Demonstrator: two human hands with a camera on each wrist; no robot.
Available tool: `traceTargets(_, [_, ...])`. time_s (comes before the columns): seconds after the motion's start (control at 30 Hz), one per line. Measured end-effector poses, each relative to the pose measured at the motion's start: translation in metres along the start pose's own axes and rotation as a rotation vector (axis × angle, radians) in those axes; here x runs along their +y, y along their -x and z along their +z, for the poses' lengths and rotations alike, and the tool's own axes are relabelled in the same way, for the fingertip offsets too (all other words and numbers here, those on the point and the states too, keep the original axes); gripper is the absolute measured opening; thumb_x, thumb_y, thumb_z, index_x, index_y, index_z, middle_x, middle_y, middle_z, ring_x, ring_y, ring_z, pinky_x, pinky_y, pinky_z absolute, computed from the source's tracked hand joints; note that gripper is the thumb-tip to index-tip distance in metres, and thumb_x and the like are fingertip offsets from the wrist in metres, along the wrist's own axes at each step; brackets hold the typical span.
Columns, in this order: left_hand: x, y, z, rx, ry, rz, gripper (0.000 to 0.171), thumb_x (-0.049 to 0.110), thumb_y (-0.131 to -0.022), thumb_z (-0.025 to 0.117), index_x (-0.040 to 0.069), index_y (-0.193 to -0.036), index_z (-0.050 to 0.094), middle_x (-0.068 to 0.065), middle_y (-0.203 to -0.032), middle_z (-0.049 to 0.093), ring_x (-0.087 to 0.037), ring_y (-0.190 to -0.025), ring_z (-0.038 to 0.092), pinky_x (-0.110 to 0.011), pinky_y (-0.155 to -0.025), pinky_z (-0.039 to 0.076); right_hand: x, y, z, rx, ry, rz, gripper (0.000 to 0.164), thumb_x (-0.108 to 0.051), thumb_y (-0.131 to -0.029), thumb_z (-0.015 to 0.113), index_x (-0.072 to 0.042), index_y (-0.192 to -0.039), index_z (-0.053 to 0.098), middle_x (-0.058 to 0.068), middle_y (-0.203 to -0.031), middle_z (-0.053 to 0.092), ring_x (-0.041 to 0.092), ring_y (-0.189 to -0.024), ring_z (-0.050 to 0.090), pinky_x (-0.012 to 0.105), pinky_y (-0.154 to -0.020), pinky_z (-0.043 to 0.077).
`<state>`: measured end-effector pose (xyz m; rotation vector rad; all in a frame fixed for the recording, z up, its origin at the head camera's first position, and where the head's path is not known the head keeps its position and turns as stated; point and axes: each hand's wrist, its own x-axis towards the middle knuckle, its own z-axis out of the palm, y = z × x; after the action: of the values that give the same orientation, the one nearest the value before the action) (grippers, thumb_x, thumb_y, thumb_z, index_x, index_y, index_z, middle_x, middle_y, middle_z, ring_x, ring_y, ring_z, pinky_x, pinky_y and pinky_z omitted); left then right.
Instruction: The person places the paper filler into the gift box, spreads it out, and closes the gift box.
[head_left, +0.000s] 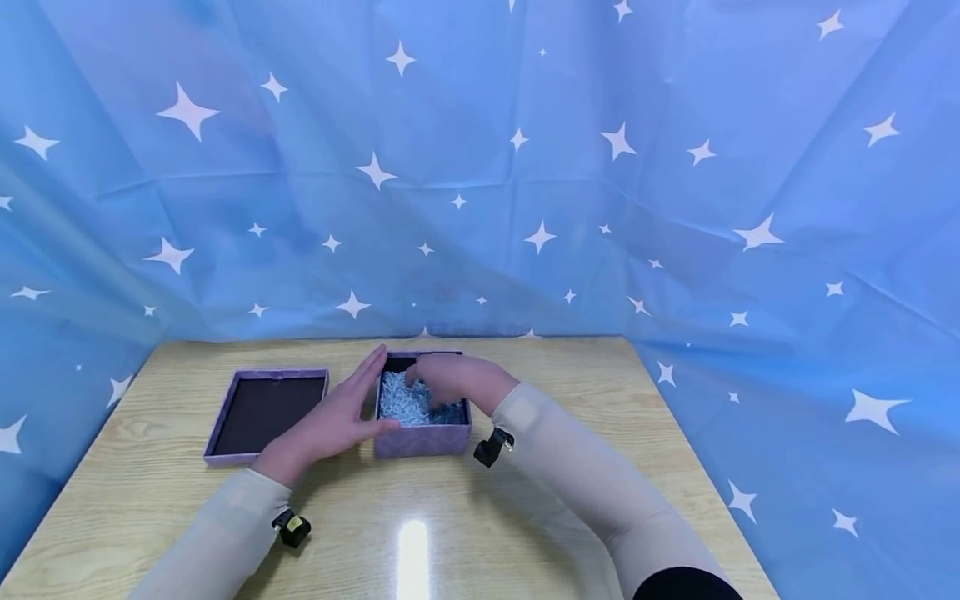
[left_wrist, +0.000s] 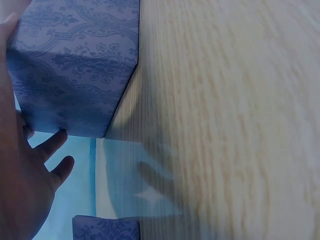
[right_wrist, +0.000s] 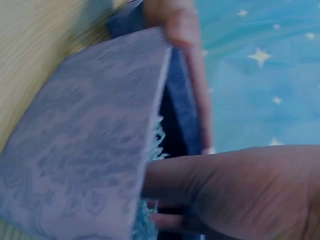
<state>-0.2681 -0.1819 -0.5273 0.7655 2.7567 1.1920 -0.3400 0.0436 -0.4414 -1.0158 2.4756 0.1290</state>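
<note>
A purple patterned box [head_left: 423, 442] stands uncovered on the table, holding light blue paper shreds [head_left: 403, 402]. My left hand [head_left: 337, 423] steadies the box's left side, its fingers stretched along the wall and the thumb at the front corner. The left wrist view shows the box's damask-like pattern [left_wrist: 80, 65] beside that hand. Over the right wall, my right hand [head_left: 453, 379] reaches in among the shreds, thumb and fingers apart. In the right wrist view the box wall [right_wrist: 90, 140] covers its fingertips.
Left of the box lies a matching purple lid [head_left: 270, 412], its dark inside facing up. The wood-grain table [head_left: 360, 517] runs back to a blue curtain [head_left: 465, 250] with white stars, which also hangs along both sides.
</note>
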Motion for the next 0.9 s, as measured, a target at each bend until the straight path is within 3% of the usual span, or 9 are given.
traceTargets(0.17, [-0.001, -0.001, -0.002, -0.001, 0.006, 0.005, 0.115, 0.058, -0.101, 0.078, 0.033, -0.179, -0.004, 0.009, -0.185, -0.007, -0.044, -0.166, 0.019, -0.072, -0.125, 0.030, -0.008, -0.001, 0.001, 0.125, -0.030, -0.052, 0.061, -0.026, -0.102, 0.085, -0.018, -0.158, 0.063, 0.001, -0.159, 0.061, 0.018, -0.144, 0.059, 0.034, -0.116, 0.050])
traceTargets(0.4, [-0.001, -0.002, -0.002, -0.007, -0.009, -0.002, 0.115, 0.061, -0.101, 0.077, 0.035, -0.179, -0.003, 0.010, -0.186, -0.007, -0.041, -0.167, 0.018, -0.069, -0.127, 0.029, -0.006, -0.016, 0.024, 0.127, 0.003, -0.096, 0.061, -0.026, -0.104, 0.082, -0.014, -0.160, 0.061, 0.003, -0.156, 0.064, 0.016, -0.141, 0.062, 0.029, -0.117, 0.049])
traceTargets(0.53, [-0.002, -0.002, 0.000, 0.001, -0.017, 0.001, 0.115, 0.061, -0.100, 0.077, 0.034, -0.179, -0.003, 0.007, -0.186, -0.005, -0.042, -0.166, 0.021, -0.069, -0.127, 0.030, -0.001, -0.013, 0.019, 0.132, -0.037, -0.124, 0.063, -0.022, -0.103, 0.084, -0.013, -0.160, 0.060, 0.003, -0.157, 0.063, 0.017, -0.142, 0.061, 0.031, -0.117, 0.049])
traceTargets(0.73, [-0.003, 0.001, 0.003, 0.010, -0.017, 0.009, 0.116, 0.056, -0.101, 0.079, 0.030, -0.180, -0.002, 0.002, -0.187, -0.003, -0.045, -0.165, 0.023, -0.071, -0.125, 0.031, 0.000, 0.000, 0.003, 0.111, -0.182, -0.155, 0.075, -0.026, -0.101, 0.086, -0.015, -0.167, 0.052, -0.001, -0.168, 0.052, 0.016, -0.152, 0.051, 0.032, -0.122, 0.044])
traceTargets(0.9, [-0.001, 0.000, 0.002, 0.013, -0.015, 0.014, 0.114, 0.054, -0.102, 0.079, 0.031, -0.180, -0.001, 0.005, -0.186, -0.004, -0.045, -0.165, 0.022, -0.071, -0.125, 0.031, -0.001, -0.010, 0.014, 0.126, -0.134, -0.190, 0.067, -0.032, -0.100, 0.087, -0.013, -0.158, 0.061, 0.001, -0.156, 0.064, 0.014, -0.141, 0.060, 0.029, -0.116, 0.048])
